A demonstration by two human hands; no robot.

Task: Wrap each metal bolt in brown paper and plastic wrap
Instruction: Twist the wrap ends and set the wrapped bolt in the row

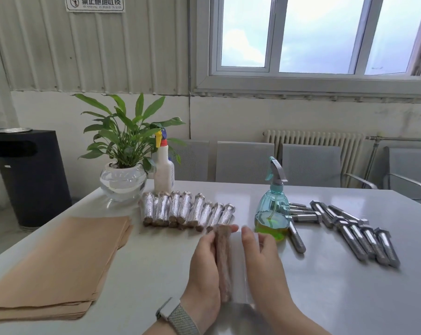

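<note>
Head view, forward-down over table (325, 298)

Tan paper (57, 264) lies near left. The far wrapped bolts (187, 211) gleam silver over brown. Right, bare bolts (356, 235) are grey steel. The sprayer (273, 209) is teal with yellow-green liquid. Green plant (129, 131), black bin (30, 175), white table (337, 286).

The paper-wrapped bolt (222, 259) is blurred and partly covered by the left hand (204, 269), the plastic wrap (238, 274) beside it is too clear to trace, and both forearms are cut off at the picture's bottom edge.
</note>
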